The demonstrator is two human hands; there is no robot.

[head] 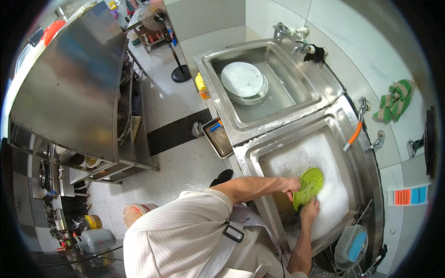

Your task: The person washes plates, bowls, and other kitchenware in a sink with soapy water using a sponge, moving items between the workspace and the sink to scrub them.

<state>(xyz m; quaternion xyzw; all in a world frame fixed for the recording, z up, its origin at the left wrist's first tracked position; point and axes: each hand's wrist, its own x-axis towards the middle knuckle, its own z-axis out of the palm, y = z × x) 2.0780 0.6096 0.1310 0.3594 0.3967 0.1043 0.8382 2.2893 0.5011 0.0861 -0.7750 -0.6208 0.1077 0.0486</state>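
Observation:
My left hand (291,186) grips the left edge of a green plate (310,186), which is tilted over a steel sink basin (255,163) full of white suds (335,194). At the plate's lower edge is my right hand (310,208), its fingers partly behind the rim; whether it holds something against the plate cannot be seen. In the other steel basin (215,90), a stack of white plates (242,80) sits in shallow water.
Metal taps (280,32) and an orange-sleeved spout (355,133) project from the wall. A plastic container (344,243) with a blue sponge (357,246) stands at the lower right. A tray (222,142) and yellow bottle (201,85) are left of the sinks; a steel counter (69,90) stands farther left.

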